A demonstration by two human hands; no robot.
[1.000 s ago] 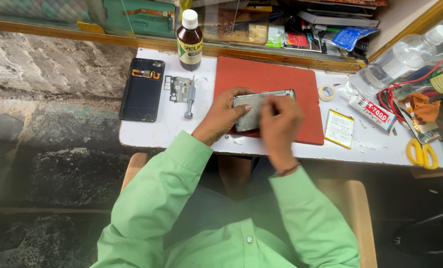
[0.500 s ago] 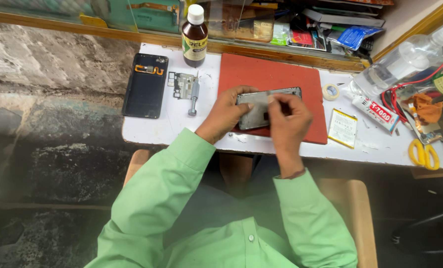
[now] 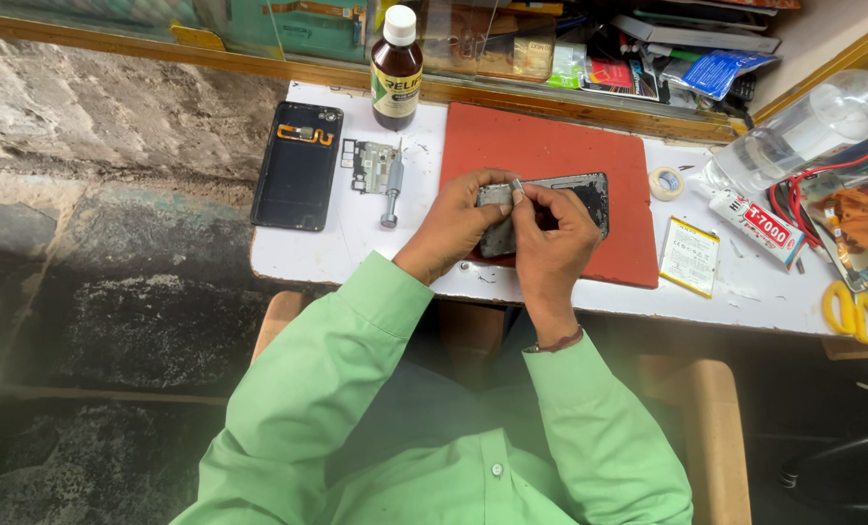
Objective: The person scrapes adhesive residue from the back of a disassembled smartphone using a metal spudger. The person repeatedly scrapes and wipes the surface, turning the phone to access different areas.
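White table (image 3: 356, 243) w/ red mat (image 3: 551, 151), bottle (image 3: 395, 68), scissors (image 3: 852, 313), battery (image 3: 689, 257).

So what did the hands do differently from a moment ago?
Not much. Both hands have stayed on the opened phone on the red mat. The right hand slid from its middle toward its left end, where the fingertips now pinch a small part beside the left hand. Nothing was picked up or put down. The black back cover, brown bottle and yellow scissors stayed put.
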